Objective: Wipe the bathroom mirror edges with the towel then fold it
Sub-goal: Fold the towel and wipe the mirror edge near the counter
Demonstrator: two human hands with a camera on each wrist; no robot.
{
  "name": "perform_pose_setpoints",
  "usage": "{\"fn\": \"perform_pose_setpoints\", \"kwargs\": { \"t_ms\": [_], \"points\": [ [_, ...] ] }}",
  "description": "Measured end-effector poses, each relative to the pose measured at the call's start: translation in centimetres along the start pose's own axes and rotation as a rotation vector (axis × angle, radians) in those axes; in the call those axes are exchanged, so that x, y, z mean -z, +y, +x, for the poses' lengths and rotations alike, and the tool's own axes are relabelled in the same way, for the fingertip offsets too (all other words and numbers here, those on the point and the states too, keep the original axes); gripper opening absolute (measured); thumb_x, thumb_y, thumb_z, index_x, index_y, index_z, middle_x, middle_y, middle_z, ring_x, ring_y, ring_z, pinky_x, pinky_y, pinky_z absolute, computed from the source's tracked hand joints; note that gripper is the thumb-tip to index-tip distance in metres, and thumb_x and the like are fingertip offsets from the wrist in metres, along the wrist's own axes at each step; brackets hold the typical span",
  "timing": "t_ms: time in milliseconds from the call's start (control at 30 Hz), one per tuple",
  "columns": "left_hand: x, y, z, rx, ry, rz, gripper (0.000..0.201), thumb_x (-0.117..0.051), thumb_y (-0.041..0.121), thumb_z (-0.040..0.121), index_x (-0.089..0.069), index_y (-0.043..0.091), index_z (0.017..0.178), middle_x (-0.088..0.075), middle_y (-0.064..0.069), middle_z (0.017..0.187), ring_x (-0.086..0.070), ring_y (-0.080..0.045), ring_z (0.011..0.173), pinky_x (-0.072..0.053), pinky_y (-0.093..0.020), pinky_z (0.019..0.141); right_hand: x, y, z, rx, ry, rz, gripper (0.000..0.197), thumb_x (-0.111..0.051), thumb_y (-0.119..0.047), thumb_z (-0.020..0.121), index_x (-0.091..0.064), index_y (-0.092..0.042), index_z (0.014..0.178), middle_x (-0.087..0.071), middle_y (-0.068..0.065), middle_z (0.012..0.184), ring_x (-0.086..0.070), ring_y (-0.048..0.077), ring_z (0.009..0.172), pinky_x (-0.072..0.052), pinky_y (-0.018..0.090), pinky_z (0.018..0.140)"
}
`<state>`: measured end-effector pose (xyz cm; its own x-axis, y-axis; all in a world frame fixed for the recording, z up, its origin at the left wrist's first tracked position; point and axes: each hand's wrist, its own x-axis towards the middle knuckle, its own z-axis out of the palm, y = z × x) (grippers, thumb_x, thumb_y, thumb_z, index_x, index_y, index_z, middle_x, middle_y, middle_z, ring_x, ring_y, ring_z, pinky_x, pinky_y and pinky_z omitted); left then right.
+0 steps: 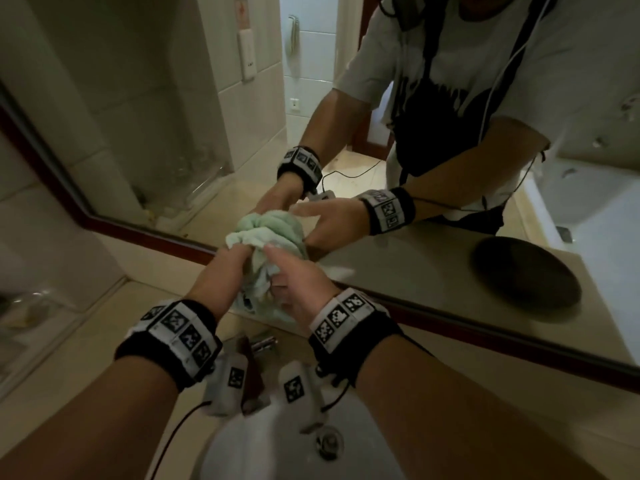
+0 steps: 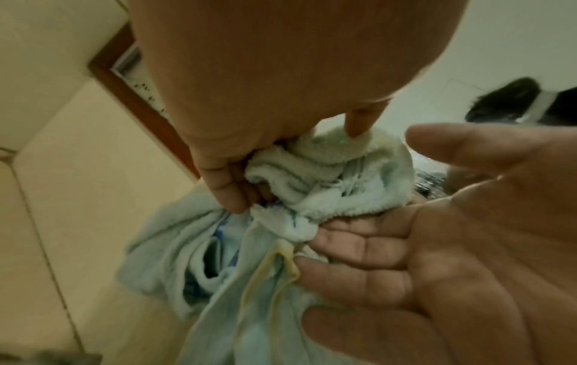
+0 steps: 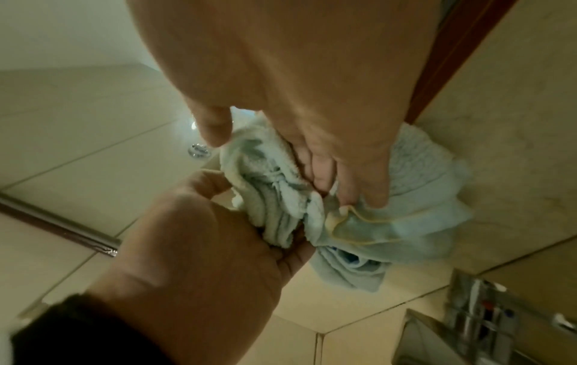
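Note:
A pale green towel (image 1: 258, 242) is bunched up against the bottom edge of the mirror (image 1: 156, 133), at its dark red wooden frame (image 1: 138, 233). My left hand (image 1: 239, 261) grips the bunch from the left, fingers curled into the folds (image 2: 228, 192). My right hand (image 1: 277, 271) comes in from the right with its palm showing. Its nearly straight fingers (image 2: 337, 249) touch the towel's yellow-trimmed hem (image 2: 281, 256), and the thumb is spread apart. In the right wrist view its fingertips (image 3: 346, 195) press into the towel (image 3: 390, 229), beside the left hand (image 3: 202, 234).
A white sink (image 1: 277, 448) with a chrome tap (image 3: 477, 318) lies directly below my wrists. The beige counter (image 1: 79, 344) runs left and right under the frame. The mirror reflects my arms, a dark round dish (image 1: 526, 275) and a bathtub.

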<state>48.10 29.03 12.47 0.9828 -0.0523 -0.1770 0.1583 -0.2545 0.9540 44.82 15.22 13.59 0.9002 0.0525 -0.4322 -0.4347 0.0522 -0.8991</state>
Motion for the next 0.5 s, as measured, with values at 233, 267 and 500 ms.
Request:
{"fn": "perform_pose_setpoints", "kwargs": {
  "t_ms": [233,267,500],
  "points": [
    [-8.8,1.8,-3.4,-0.320,-0.039,0.148,0.039,-0.051,0.053,0.094,-0.063,0.032,0.125,-0.070,0.013,0.119,-0.065,-0.007,0.111,-0.050,-0.037,0.103,8.2,2.9,-3.4,0.147,0.210,-0.084,0.070,-0.055,-0.079,0.072,-0.068,-0.031,0.122,-0.073,-0.008,0.118,-0.067,0.016,0.112,-0.050,0.045,0.104],
    [-10.6,2.3,-4.6,-0.290,-0.024,0.179,0.040,-0.050,0.055,0.094,-0.065,0.032,0.123,-0.070,0.012,0.119,-0.065,-0.009,0.110,-0.050,-0.035,0.102,9.7,3.2,-4.3,0.189,0.267,-0.117,0.066,-0.051,-0.078,0.075,-0.068,-0.033,0.119,-0.072,-0.007,0.121,-0.066,0.017,0.114,-0.048,0.046,0.106],
    [-23.7,6.0,-11.4,-0.263,-0.126,0.343,0.037,-0.044,0.053,0.099,-0.068,0.026,0.111,-0.072,0.001,0.109,-0.067,-0.021,0.101,-0.051,-0.029,0.085,21.6,5.1,-12.7,0.098,0.526,-0.156,0.054,-0.055,-0.078,0.064,-0.064,-0.028,0.084,-0.073,0.014,0.109,-0.069,0.035,0.102,-0.053,0.055,0.096]
  ]
}}
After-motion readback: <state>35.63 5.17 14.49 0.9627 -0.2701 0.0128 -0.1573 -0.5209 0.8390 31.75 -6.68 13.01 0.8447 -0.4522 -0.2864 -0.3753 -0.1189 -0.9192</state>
